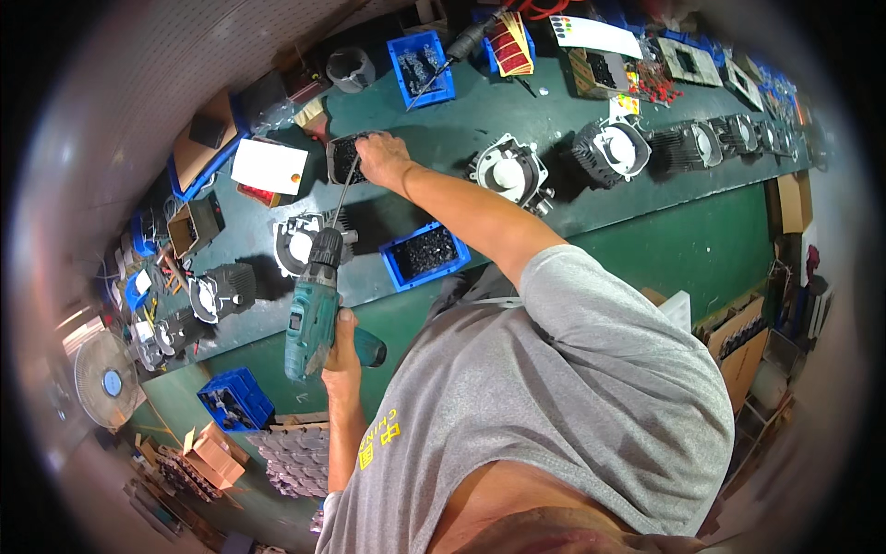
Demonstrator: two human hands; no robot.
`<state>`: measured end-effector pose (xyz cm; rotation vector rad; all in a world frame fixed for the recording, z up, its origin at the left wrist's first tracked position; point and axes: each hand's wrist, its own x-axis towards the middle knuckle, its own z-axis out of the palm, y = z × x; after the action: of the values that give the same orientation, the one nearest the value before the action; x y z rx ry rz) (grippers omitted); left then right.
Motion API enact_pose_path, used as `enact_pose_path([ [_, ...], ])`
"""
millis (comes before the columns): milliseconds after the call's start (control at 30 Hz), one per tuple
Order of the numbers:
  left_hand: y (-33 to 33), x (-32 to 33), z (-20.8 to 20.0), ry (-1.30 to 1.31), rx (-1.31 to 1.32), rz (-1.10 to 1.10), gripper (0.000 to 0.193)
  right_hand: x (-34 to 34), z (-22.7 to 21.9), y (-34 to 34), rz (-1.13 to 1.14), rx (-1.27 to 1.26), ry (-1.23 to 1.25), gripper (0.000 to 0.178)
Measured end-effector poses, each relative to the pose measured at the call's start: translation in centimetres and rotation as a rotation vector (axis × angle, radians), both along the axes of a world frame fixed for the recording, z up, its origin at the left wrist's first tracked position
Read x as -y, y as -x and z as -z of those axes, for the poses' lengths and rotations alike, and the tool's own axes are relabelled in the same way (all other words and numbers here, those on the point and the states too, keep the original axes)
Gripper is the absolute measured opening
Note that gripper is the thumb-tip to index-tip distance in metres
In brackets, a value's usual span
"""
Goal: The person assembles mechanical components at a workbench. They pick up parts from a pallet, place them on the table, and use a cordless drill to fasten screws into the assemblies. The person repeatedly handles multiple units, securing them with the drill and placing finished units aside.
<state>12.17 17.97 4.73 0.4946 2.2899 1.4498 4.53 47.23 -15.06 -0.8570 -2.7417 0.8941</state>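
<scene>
A grey shirt (572, 388) is nearest; the left hand (342, 358) wraps the drill (309, 323) near a casting (293, 246); the right hand (386, 159) curls at the parts box (341, 170), hold unclear; pickup seems underway, fastening undone.

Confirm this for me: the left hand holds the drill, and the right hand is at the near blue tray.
Not quite: the head view shows the right hand at the dark bin, beyond the near blue tray. The left hand does hold the drill.
</scene>
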Motion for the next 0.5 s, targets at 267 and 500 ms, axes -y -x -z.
enact_pose_path([
  [267, 2.5, 0.3, 0.4, -0.085, 0.029, 0.158, 0.030, -2.1, -9.1, -9.9, 0.174, -0.610, 1.069, 0.015],
  [500, 3.0, -2.2, 0.2, -0.225, 0.316, 0.352, 0.026, -6.1, -14.8, -22.2, 0.353, -0.618, 1.216, 0.024],
])
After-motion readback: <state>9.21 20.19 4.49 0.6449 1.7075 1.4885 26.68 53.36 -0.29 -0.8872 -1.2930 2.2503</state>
